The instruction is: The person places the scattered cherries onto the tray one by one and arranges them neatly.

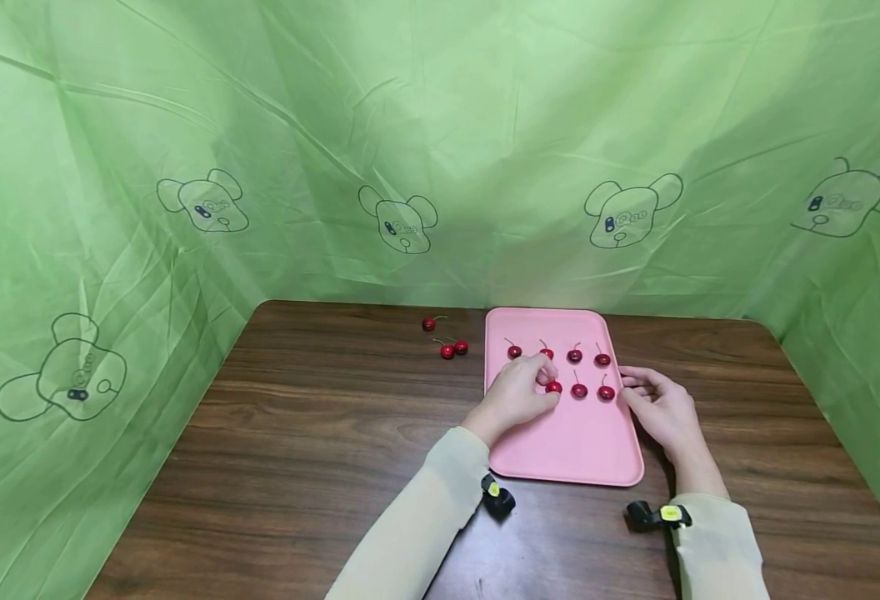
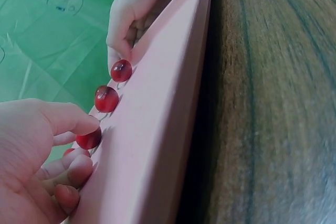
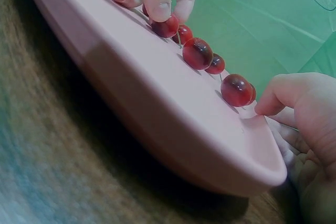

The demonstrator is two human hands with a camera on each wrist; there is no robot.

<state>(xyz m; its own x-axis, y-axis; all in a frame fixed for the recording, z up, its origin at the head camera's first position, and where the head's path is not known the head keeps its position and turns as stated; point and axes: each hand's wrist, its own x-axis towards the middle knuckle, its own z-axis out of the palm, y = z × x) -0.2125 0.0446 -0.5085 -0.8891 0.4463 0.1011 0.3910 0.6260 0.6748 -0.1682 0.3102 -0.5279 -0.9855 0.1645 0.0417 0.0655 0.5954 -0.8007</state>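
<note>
A pink tray [image 1: 560, 450] lies on the table, with cherries in two rows on it. My left hand [image 1: 517, 396] reaches over the tray and pinches the leftmost cherry [image 1: 553, 387] of the front row between thumb and fingers; this cherry [image 3: 165, 26] sits at the tray surface. To its right in the same row are a second cherry [image 1: 578, 390] and a third cherry [image 1: 606, 392]. Behind runs a row of several cherries, stems pointing back, one partly covered by my left hand. My right hand [image 1: 661, 408] holds the tray's right rim, thumb on the inner side, fingers outside.
Left of the tray, three loose cherries lie on the wooden table [image 1: 320, 433]: two side by side, one cherry [image 1: 428, 323] farther back. A green cloth [image 1: 477, 125] with bear-head outlines hangs behind the table and along both sides.
</note>
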